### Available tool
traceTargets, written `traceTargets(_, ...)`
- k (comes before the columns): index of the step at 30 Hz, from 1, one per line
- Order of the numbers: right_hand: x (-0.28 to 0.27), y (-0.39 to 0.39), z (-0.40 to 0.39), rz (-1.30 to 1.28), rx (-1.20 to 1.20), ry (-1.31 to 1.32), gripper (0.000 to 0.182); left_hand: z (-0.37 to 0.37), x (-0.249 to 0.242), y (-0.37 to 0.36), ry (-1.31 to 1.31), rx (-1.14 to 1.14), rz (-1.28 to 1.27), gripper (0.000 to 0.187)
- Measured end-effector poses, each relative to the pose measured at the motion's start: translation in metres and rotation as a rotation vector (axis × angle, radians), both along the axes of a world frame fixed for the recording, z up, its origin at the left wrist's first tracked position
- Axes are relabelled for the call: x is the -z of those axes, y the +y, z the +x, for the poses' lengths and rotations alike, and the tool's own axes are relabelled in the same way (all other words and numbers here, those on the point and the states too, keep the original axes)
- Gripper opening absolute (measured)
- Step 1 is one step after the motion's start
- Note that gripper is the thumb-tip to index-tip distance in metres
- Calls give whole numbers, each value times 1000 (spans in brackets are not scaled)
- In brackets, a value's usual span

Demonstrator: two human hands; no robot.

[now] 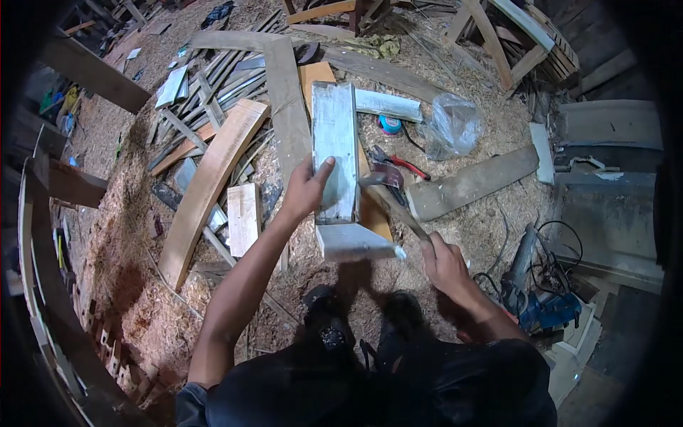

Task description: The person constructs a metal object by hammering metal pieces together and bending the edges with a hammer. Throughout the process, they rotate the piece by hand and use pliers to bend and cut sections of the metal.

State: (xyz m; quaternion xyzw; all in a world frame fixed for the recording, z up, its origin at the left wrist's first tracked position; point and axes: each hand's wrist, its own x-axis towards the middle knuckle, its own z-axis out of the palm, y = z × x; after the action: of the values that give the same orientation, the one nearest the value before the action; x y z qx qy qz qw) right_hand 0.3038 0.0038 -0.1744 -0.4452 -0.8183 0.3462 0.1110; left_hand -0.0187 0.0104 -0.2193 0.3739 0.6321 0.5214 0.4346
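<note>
My left hand (307, 186) grips the left edge of a white-painted board (334, 128), its thumb lying on the painted face. A shorter wooden piece (353, 240) meets the board's lower end at an angle. In my right hand (445, 262) is a hammer (405, 215), fingers wrapped round its handle. The hammer's head is right at the board's right edge, near the lower end. Pliers with red handles (405, 165) and a blue tape measure (389, 124) lie to the right of the board.
Wood shavings cover the ground (131, 242). A curved plank (213, 188) and a pile of thin strips (206, 99) lie to the left. On the right are a clear plastic bag (455, 124), a grey plank (475, 182) and a blue power tool (548, 311) with a cord.
</note>
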Motion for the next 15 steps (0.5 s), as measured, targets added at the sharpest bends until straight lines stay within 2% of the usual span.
traceTargets(2,-1,-4,1,69,21,221,27,-6,-5,2,19,-3,-29,40)
traceTargets(5,-16,-4,-8,60,36,249,26,-4,-6,0,100,5,-12,40)
traceTargets(8,-5,-5,-16,70,93,289,32,-3,-3,-1,115,11,35,40)
traceTargets(11,15,-4,0,-42,-34,-38,25,-7,-6,-1,47,12,-11,41)
traceTargets(14,0,-6,-2,78,118,231,27,-9,-6,-9,88,-6,-56,42)
traceTargets(15,-17,-1,-4,25,106,190,29,-12,3,-6,105,-9,-13,42)
